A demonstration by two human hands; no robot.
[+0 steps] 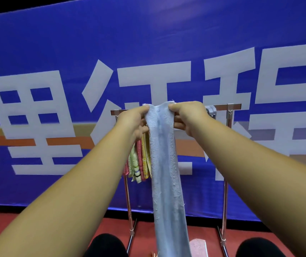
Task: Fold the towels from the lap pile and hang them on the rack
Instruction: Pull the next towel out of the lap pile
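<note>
Blue banner [148,34] as backdrop; before it a metal rack [220,107], top bar bare from the middle to the right end. A light blue towel [164,164], folded to a long narrow strip, is held up before the middle of the bar, its top edge pinched at either corner by left hand [133,121] and right hand [187,117]; best lifted clear over the bar and fed down the far side until both halves hang level, just beside the coloured towels [139,160] bunched at the left end. Writing: large white Chinese characters on the banner, 里 plain, the others partly covered or cut off; no brand seen
</note>
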